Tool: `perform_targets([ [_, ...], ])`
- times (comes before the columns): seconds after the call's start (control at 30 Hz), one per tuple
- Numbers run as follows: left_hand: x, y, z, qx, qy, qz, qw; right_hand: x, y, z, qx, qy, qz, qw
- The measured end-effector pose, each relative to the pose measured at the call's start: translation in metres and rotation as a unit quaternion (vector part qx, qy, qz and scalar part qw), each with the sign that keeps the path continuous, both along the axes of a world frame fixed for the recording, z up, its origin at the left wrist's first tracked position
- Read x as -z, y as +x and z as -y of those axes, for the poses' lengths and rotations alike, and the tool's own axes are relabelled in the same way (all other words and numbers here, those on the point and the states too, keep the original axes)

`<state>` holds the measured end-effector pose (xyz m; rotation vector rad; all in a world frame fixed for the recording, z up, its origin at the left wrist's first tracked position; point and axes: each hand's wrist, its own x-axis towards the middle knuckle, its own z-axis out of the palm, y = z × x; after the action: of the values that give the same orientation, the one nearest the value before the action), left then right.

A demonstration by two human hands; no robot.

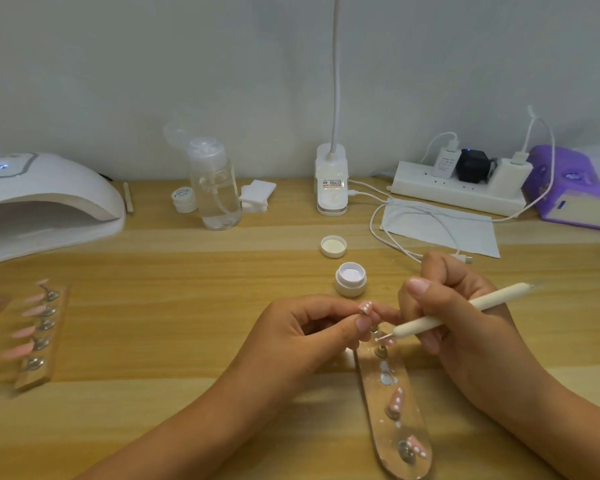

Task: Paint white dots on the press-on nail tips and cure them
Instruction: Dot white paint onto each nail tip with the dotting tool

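Head view. Wooden counter (187, 341) runs against a pale wall.

- Far left: white curing lamp (42, 202), display lit, opening facing the person.
- Far right: purple machine (575, 188), partly cut off by the frame edge.
- Back right: white power strip (458, 188) with three plugs in it. Cables trail over a white sheet (440, 226) lying in front.
- Back centre: desk lamp base (331, 181), neck rising out of frame.
- Left of that: clear pump bottle (215, 188), lid flipped up, with a stack of white pads (257, 195) just beside it.

Both forearms reach in from the lower edge.

- Left hand (305, 327): thumb and forefinger pinch a pink nail tip (366, 307) above the counter. White dots visible along the tip.
- Right hand (458, 306): fingers curled round a white dotting pen (465, 310). Its metal point sits just below the held tip, with a white bead on the end.

Clear holder strip (378, 441) lies below the hands, running toward the near edge. It carries two dotted pink tips (395, 401) and some bare metal studs. White smears on its surface.

Second holder strip (40, 336) lies at left, well apart, with a row of plain pink tips. Blurred.

Open white gel pot (350, 278) stands just beyond the hands. Its lid (333, 246) lies upturned behind it. A small closed jar (184, 199) stands beside the bottle.
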<state>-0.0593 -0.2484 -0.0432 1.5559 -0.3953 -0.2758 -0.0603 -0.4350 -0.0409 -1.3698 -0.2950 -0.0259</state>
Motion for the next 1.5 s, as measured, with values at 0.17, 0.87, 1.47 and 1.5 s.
perform_targets([
  [0.17,0.0,0.0,0.0,-0.001,0.001,-0.003,1.0,-0.005,0.003,-0.001,0.006,0.046,-0.042,0.998],
  [0.87,-0.007,-0.005,-0.002,-0.112,-0.088,-0.031,0.989,-0.009,0.02,0.013,0.095,0.191,-0.12,0.97],
  [1.47,0.002,-0.011,0.001,-0.035,0.242,0.233,0.941,-0.03,0.025,0.046,0.237,-0.197,0.183,0.933],
  [1.5,0.003,-0.01,0.0,-0.03,0.238,0.228,0.944,-0.038,0.025,0.051,0.249,-0.219,0.212,0.919],
])
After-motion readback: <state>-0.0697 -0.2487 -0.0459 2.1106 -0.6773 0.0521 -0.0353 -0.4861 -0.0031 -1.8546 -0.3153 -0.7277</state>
